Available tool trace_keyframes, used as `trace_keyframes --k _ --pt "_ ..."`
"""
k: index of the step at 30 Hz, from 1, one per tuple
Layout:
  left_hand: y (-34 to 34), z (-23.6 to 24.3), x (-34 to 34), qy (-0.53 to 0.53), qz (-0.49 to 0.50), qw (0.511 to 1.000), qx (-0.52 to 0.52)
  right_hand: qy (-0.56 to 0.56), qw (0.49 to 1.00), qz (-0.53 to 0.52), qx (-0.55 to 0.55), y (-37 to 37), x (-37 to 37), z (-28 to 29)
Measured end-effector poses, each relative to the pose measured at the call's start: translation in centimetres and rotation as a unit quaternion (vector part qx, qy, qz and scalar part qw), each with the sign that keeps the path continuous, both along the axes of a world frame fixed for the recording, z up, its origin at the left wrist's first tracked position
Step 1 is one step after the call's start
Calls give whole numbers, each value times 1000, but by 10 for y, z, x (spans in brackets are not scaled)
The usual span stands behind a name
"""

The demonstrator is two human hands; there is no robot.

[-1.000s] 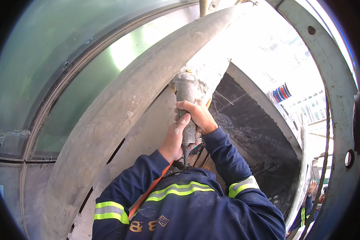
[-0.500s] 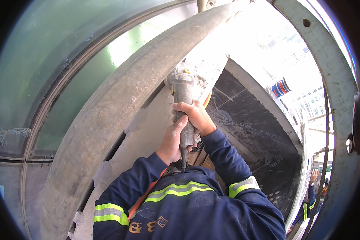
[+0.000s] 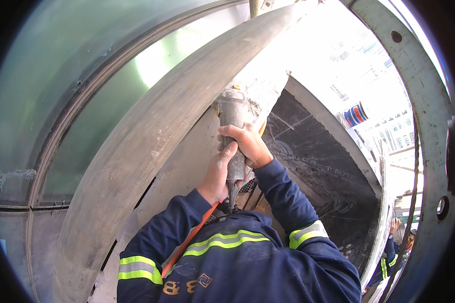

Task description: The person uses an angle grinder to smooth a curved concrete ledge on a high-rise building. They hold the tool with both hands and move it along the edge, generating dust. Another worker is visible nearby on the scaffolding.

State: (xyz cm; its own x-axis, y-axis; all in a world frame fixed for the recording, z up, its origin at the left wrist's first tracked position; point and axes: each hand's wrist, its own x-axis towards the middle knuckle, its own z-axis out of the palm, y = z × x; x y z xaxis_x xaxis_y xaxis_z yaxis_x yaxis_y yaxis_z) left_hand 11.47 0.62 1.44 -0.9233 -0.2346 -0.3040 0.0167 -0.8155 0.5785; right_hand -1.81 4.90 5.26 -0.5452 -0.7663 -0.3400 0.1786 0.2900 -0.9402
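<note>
An angle grinder (image 3: pixel 231 112), grey with dust, points away from me at the middle of the head view. Both hands wrap its barrel. My left hand (image 3: pixel 216 174) grips the rear part, with the thumb laid up along the side. Just ahead of it, my right hand (image 3: pixel 248 144) closes over the barrel from the right. The power cord (image 3: pixel 232 194) runs from the tool's back end toward my chest. Partly tucked behind a thick grey curved pipe (image 3: pixel 151 126), the tool's front end is near a pale, dusty panel (image 3: pixel 184 166); its disc is hidden.
Large green-tinted glass panes (image 3: pixel 106 96) stand left of the pipe. A dark board (image 3: pixel 313 166) lies to the right, with a blue-and-red can (image 3: pixel 355 114) beyond it. A perforated metal upright (image 3: pixel 423 96) curves along the right rim. Another person (image 3: pixel 389 255) is at lower right.
The view has shifted slightly. The pipe now covers more of the grinder's front end, and the dark gap beside the pipe looks narrower. Both hands keep their grip.
</note>
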Motion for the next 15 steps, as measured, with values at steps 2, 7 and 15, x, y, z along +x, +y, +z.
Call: trace_keyframes --k 2,7,15 --pt "-2 0 -4 -3 1 1000 1 -3 1000 -13 -5 -2 -3 -1" --pt "-9 1 -14 -1 7 1000 -7 -8 999 -41 -33 -10 -7 0" --pt "-6 -4 -10 2 -7 1000 1 23 999 -29 -29 -6 -4 0"
